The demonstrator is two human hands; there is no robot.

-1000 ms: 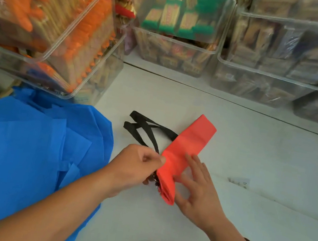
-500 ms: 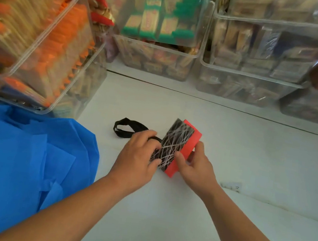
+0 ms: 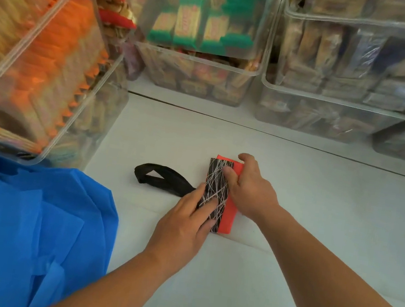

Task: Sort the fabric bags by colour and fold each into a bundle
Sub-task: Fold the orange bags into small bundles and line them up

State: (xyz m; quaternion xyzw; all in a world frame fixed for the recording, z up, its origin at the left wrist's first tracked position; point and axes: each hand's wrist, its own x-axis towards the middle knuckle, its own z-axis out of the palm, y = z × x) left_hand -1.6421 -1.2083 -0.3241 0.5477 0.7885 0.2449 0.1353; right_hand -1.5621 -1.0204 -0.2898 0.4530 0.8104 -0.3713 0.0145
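light: bright, even | shadows: faint | blur: upper-left, likely motion | edges: bowed

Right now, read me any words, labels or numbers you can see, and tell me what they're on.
None can be read.
Snack packets in the clear bins: print too blurred to read.
Folded red bag: white line pattern only, no words.

Left hand [image 3: 182, 226] pressing flat; right hand [image 3: 251, 189] apparently pinching.
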